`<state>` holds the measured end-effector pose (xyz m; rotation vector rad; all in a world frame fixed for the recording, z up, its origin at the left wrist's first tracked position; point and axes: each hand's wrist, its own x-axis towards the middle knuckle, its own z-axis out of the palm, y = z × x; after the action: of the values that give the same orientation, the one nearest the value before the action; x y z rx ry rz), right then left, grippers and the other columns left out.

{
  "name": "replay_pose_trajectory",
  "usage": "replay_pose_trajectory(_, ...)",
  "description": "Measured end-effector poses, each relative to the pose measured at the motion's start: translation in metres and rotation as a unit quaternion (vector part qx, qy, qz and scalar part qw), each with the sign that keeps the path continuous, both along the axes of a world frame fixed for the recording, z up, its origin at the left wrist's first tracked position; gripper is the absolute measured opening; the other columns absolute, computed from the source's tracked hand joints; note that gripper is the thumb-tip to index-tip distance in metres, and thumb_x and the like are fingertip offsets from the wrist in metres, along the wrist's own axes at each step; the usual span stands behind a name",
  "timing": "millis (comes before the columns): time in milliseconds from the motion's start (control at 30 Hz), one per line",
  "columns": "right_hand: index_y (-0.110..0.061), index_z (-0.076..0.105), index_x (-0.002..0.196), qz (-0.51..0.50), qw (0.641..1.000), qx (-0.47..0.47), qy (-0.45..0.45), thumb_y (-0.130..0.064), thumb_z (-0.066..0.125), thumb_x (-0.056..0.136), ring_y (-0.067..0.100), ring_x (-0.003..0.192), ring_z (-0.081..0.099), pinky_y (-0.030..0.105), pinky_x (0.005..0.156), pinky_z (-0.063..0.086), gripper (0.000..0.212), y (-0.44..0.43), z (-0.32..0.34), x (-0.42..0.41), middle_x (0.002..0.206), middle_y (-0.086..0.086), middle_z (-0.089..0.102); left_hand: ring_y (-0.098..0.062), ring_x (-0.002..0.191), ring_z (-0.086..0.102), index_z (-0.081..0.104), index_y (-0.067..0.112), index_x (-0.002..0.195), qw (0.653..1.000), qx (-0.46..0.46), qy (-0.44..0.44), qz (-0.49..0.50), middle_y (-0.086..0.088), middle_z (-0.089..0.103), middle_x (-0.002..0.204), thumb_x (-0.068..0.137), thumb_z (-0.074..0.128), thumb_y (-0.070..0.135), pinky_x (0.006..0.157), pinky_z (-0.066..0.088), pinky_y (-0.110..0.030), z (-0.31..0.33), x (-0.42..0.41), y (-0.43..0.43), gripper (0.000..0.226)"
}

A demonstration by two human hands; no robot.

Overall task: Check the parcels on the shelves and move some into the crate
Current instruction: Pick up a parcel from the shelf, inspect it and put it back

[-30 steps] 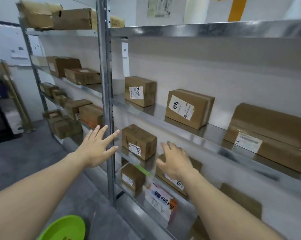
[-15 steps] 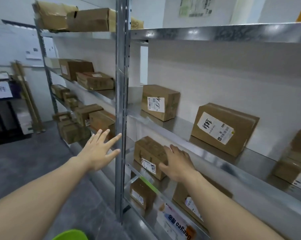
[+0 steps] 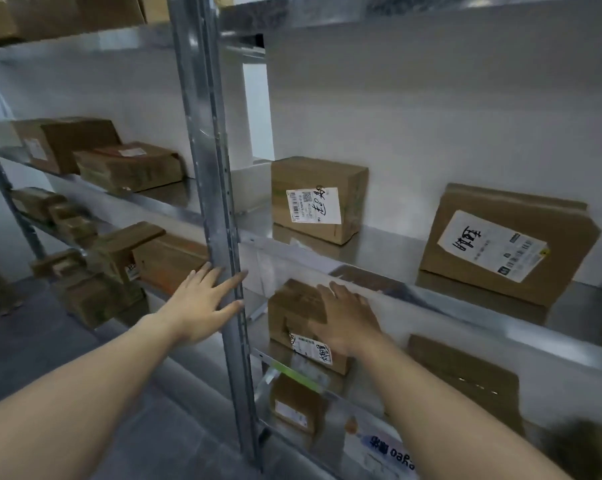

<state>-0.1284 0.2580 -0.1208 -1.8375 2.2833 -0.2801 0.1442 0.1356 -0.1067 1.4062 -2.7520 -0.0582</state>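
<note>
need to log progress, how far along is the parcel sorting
Nothing visibly done: no crate in view. In hand: the right hand rests on a small labelled box; the left hand is open by the upright post. Left: lifting it out, crating it.

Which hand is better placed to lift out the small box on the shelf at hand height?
The right. The right hand lies on the small box, inside that bay. The left hand is spread open at the upright post, left of the bay and off the box.
</note>
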Motion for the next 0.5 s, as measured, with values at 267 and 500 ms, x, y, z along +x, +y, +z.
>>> replay_pose_trajectory(267,-0.022,0.032,0.163,-0.081,0.997,-0.003,0.012,-0.056,0.053,0.101,0.03,0.155,0.03,0.046,0.127,0.023,0.074,-0.029,-0.012,0.027,0.17,0.007,0.03,-0.021,0.162,0.015,0.017,0.046,0.166,0.987,0.072,0.034,-0.142,0.006,0.018,0.175,0.107,0.036,0.062,0.128,0.013,-0.046,-0.016,-0.023,-0.069,0.064)
replay_pose_trajectory(500,-0.023,0.031,0.164,-0.089,0.994,-0.062,0.017,-0.056,0.052,0.104,0.026,0.155,0.029,0.036,0.125,0.018,0.072,-0.018,-0.048,0.016,0.169,0.004,0.033,-0.019,0.161,0.014,0.02,0.042,0.165,0.973,0.076,0.105,-0.188,0.008,0.023,0.174,0.088,0.01,0.075,0.128,0.008,-0.042,-0.063,-0.061,-0.081,0.085)
